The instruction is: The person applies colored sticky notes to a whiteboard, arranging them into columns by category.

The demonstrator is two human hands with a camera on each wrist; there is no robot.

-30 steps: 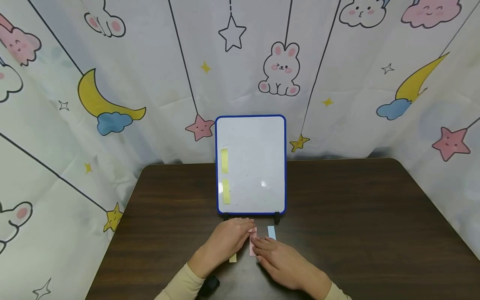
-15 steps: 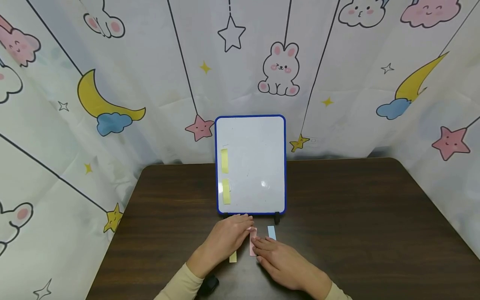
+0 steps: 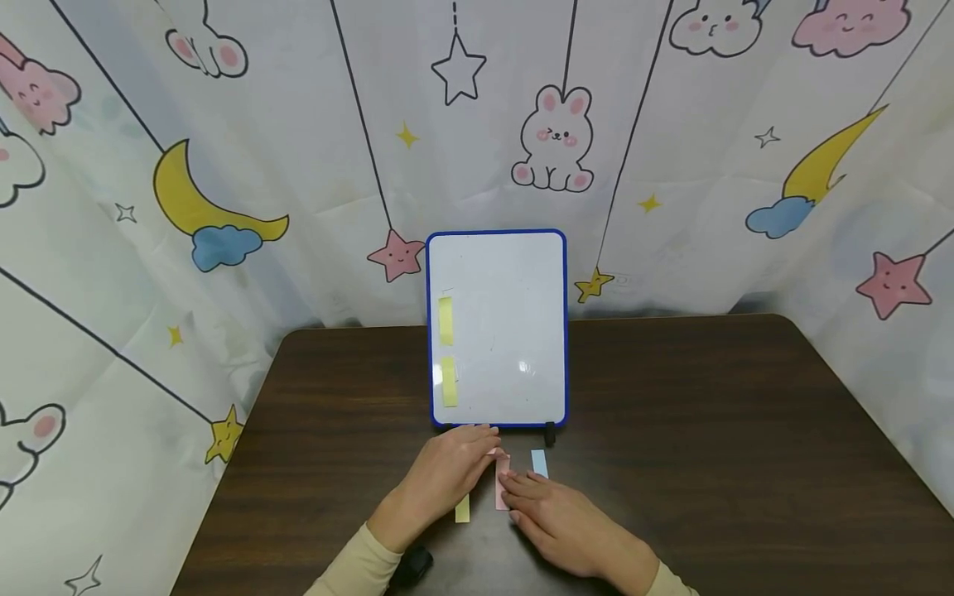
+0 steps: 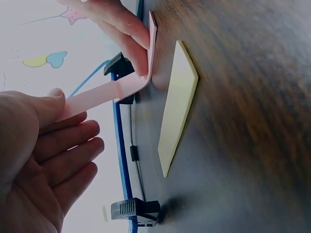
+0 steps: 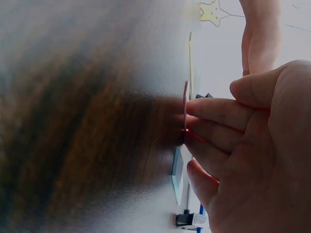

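Observation:
My left hand [image 3: 447, 472] pinches the raised end of a pink sticky note strip [image 4: 92, 101] between thumb and finger. The strip bends up from a small pink pad [image 3: 503, 494] lying on the table. My right hand [image 3: 555, 521] presses that pad down with its extended fingertips [image 5: 194, 107]. A yellow sticky pad [image 4: 177, 111] lies to the left, partly under my left hand in the head view. To the right is a light blue pad [image 3: 539, 462], its near end covered by my right hand.
A blue-framed whiteboard [image 3: 507, 331] stands just beyond the pads on black feet [image 3: 550, 434]. Two yellow strips, upper [image 3: 445, 321] and lower [image 3: 449, 382], stick along its left side. A black object [image 3: 413, 567] lies by my left sleeve.
My left hand has shifted slightly away from me and to the left, drawing the pink strip's end farther from the pad. My right hand stays in place on the pad.

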